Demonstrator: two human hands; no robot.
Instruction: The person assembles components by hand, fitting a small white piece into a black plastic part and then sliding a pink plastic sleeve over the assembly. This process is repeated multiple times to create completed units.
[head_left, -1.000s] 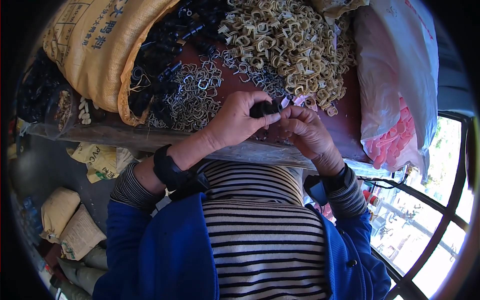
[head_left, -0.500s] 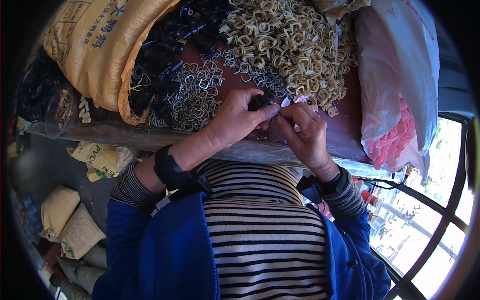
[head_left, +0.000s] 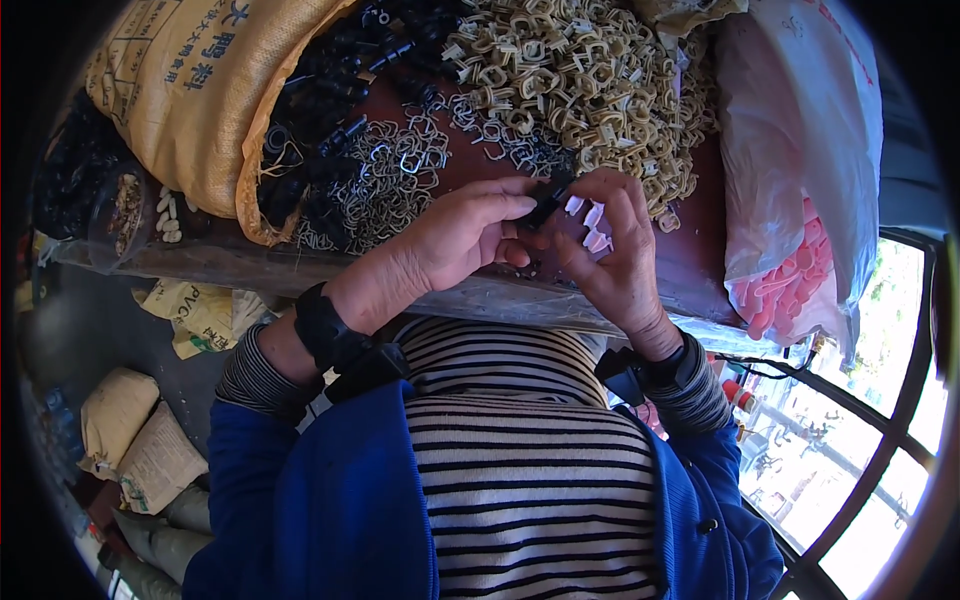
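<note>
A small black plastic part [head_left: 545, 207] is pinched between the thumb and fingers of my left hand [head_left: 455, 232], above the near edge of the table. My right hand [head_left: 622, 250] is beside it, its index finger bent toward the part's far end and its thumb held apart. Whether that finger touches the part, I cannot tell. A few pale pink pieces [head_left: 597, 226] show in the gap between my right thumb and index finger. Bent metal clips [head_left: 395, 180] lie in a heap beyond my left hand. Beige plastic clips [head_left: 620, 110] are piled beyond my right hand.
An orange woven sack [head_left: 200, 110] stands at the left, black parts [head_left: 330, 95] spilling from its mouth. At the right, a white plastic bag [head_left: 800, 130] holds pink pieces [head_left: 790, 280]. A clear tub [head_left: 122, 220] sits at the left edge. Paper sacks [head_left: 160, 455] lie lower left.
The black part has turned and now shows its length between my hands. My right thumb has come away from the left fingertips, and its index finger has lifted.
</note>
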